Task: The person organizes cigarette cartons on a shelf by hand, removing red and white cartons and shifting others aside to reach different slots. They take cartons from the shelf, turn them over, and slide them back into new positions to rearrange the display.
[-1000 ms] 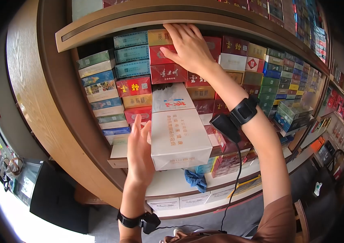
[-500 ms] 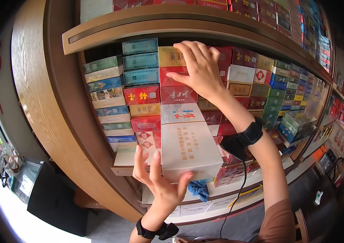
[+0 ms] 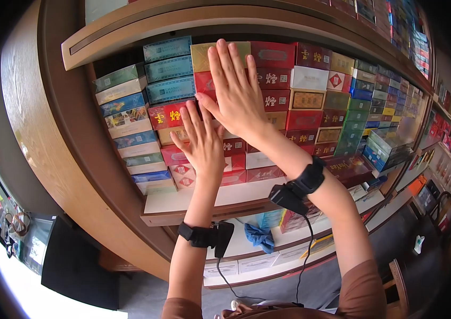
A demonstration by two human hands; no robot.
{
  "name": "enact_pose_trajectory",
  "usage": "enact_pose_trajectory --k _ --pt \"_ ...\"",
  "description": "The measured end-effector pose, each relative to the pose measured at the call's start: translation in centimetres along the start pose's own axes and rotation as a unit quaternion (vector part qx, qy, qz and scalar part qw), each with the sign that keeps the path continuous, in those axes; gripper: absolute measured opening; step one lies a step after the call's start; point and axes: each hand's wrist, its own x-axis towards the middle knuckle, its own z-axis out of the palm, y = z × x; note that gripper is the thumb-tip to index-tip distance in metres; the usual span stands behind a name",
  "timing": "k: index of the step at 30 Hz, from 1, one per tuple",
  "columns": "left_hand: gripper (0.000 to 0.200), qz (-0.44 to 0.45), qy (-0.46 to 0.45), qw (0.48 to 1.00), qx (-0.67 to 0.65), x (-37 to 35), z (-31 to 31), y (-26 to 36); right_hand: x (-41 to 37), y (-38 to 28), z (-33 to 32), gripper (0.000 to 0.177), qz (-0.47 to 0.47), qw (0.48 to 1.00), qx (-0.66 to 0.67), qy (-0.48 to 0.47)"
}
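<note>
Both of my hands lie flat against the stacked cigarette cartons on the shelf. My right hand (image 3: 236, 98), fingers stretched up, covers part of a gold carton (image 3: 200, 56) and a red carton (image 3: 203, 82) under it. Lower and to the left, my left hand (image 3: 202, 143) has its fingers spread over the same column, beside a red carton with yellow lettering (image 3: 166, 115). Neither hand grips anything. The carton fronts behind my palms are hidden, and the white carton seen earlier cannot be made out.
Teal cartons (image 3: 169, 69) are stacked left of my right hand. More carton stacks (image 3: 306, 100) run along to the right. A wooden shelf edge (image 3: 183, 26) crosses above, and a white ledge (image 3: 183, 201) lies below. A blue cloth (image 3: 259, 237) rests lower down. Cables hang from both wrist straps.
The white carton that jutted out from the stack no longer sticks out. My left hand has moved up from beneath it onto the carton fronts. My right hand has flattened and shifted slightly left.
</note>
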Motion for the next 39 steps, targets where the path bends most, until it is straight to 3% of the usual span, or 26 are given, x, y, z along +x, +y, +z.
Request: enact_pose_trajectory --k 2,6,9,10,11,13,15,16,17,18,19,20,21,22,23,24,26,27,28,32,39 --pt "0.066 -0.004 -0.030 0.999 -0.035 0.0 -0.4 -0.1 -0.1 0.0 1.3 0.083 -0.005 0.996 -0.084 0.011" --pt "0.077 -0.057 -0.033 0.983 -0.173 -0.3 -3.3 -0.7 0.1 0.4 2.7 0.079 0.021 0.998 -0.057 -0.004" --pt "0.071 -0.060 -0.036 0.959 -0.275 -3.3 -7.0 -1.1 -0.4 0.3 2.8 0.073 0.030 0.999 0.028 0.016" --pt "0.066 -0.048 -0.046 0.944 -0.322 -4.8 -8.0 -1.6 -0.6 -0.6 1.5 0.064 0.052 0.996 0.068 0.021" --pt "0.059 -0.040 -0.081 0.934 -0.345 -6.6 -8.3 -2.3 -1.6 -1.7 -0.3 0.055 0.067 0.980 0.183 0.025" --pt "0.052 -0.031 -0.113 0.921 -0.370 -9.9 -8.2 -3.3 -3.9 -4.3 -6.5 0.041 0.085 0.909 0.408 0.029" --pt "0.045 -0.105 -0.205 0.882 -0.411 -12.9 -8.0 -3.9 -6.9 -7.3 -14.1 0.040 0.119 0.809 0.575 0.014" --pt "0.051 0.010 -0.170 0.941 -0.294 -15.1 -6.3 -5.1 -7.9 -7.7 -16.6 0.041 0.024 0.809 0.588 0.012" --pt "0.058 0.050 -0.176 0.956 -0.231 -15.0 -6.6 -4.8 -9.0 -8.6 -18.8 0.038 0.007 0.795 0.606 -0.018" --pt "0.066 0.090 -0.181 0.965 -0.166 -14.8 -7.0 -4.5 -9.8 -10.1 -19.4 0.032 0.013 0.741 0.671 0.032" --pt "0.076 0.078 -0.192 0.963 -0.174 -14.7 -7.1 -4.5 -7.9 -11.9 -19.0 0.011 0.014 0.686 0.702 0.189" --pt "0.076 0.081 -0.198 0.961 -0.174 -14.6 -7.2 -4.5 -5.8 -13.4 -19.1 0.015 0.016 0.612 0.713 0.342" --pt "0.079 0.061 -0.227 0.957 -0.169 -14.6 -7.3 -4.5 -6.5 -14.0 -21.8 0.015 0.022 0.614 0.711 0.342" --pt "0.081 0.041 -0.255 0.952 -0.164 -14.6 -7.3 -4.4 -8.5 -14.7 -25.7 0.014 0.299 0.536 0.765 0.195" --pt "0.085 0.064 -0.259 0.950 -0.163 -14.4 -7.8 -4.5 -9.7 -15.0 -27.8 0.015 0.544 0.400 0.737 0.029" --pt "0.085 0.065 -0.263 0.948 -0.164 -14.4 -7.8 -4.6 -9.7 -15.0 -26.8 0.015 0.548 0.399 0.735 0.030" --pt "0.091 0.093 -0.268 0.950 -0.134 -14.5 -7.9 -4.6 -9.6 -14.7 -21.8 0.012 0.235 0.507 0.780 0.282" --pt "0.090 0.079 -0.274 0.947 -0.148 -14.4 -8.0 -4.4 -9.5 -14.5 -20.6 0.012 0.056 0.529 0.751 0.392" --pt "0.090 0.080 -0.275 0.947 -0.148 -14.5 -7.8 -4.5 -9.3 -14.2 -20.8 0.012 0.038 0.551 0.737 0.390" --pt "0.075 0.073 -0.248 0.958 -0.120 -15.3 -6.7 -4.1 -9.6 -13.6 -22.2 0.011 0.141 0.594 0.734 0.297" --pt "0.069 0.058 -0.224 0.965 -0.121 -15.3 -6.8 -4.0 -10.8 -13.6 -23.2 0.010 0.140 0.615 0.716 0.301"
